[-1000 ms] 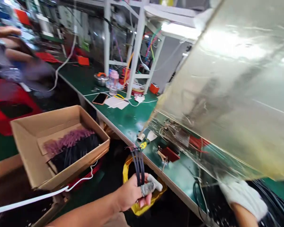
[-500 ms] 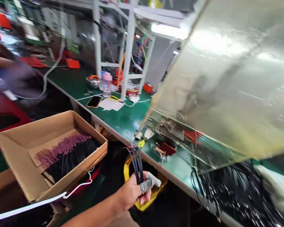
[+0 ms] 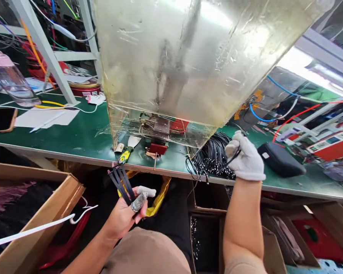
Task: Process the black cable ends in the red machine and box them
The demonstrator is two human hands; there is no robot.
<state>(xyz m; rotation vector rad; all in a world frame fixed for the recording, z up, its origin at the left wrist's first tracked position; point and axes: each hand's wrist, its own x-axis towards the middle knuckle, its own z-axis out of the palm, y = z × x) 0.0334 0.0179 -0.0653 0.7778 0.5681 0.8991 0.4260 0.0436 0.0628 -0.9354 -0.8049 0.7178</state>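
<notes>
My left hand (image 3: 131, 209), with grey and white covers on its thumb and a finger, is closed around several flat black cables (image 3: 121, 186). Their upper ends with thin reddish wires point up toward the bench edge. On the right, my right hand (image 3: 244, 158) wears a white glove and is closed on a thin black cable (image 3: 236, 152). It is beside a heap of black cables (image 3: 214, 154) with small shiny tips, lying on the green bench. Between the hands, under a cloudy clear shield (image 3: 165, 68), sits a small machine with a dark red block (image 3: 157, 148).
A scraper with a yellow handle (image 3: 126, 155) lies near the bench edge. A black case (image 3: 281, 159) is on the right. A cardboard box (image 3: 71, 186) of cables stands lower left, and a yellow bag (image 3: 160, 198) hangs below the bench. A bottle (image 3: 14, 80) is far left.
The view has swung right. My right hand has come into view at the cable heap, holding a black cable. My left hand keeps hold of its flat black cables.
</notes>
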